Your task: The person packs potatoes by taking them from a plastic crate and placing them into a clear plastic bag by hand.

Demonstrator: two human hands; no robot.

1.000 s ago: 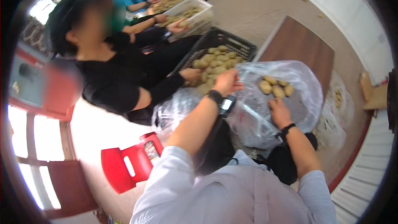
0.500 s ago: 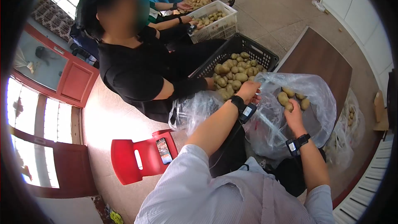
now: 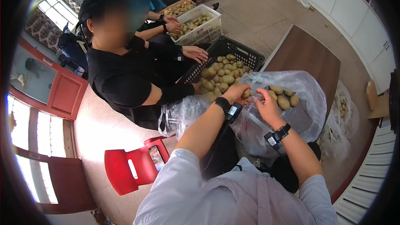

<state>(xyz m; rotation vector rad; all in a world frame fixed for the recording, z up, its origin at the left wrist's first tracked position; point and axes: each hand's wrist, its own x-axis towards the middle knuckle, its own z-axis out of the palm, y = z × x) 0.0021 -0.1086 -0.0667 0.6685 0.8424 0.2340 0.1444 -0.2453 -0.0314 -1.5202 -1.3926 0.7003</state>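
Potato [image 3: 246, 93], small and oval, is sitting upright in the closed fingers of the left hand [image 3: 236, 93] at the rim of the clear plastic bag [image 3: 306, 96], while the right hand [image 3: 266, 105], fingers loosely curled and empty, is hovering just beside it.

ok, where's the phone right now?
In the head view the phone lies on the red plastic stool at lower left, on the floor beside the person's left sleeve, below the co-worker in black.
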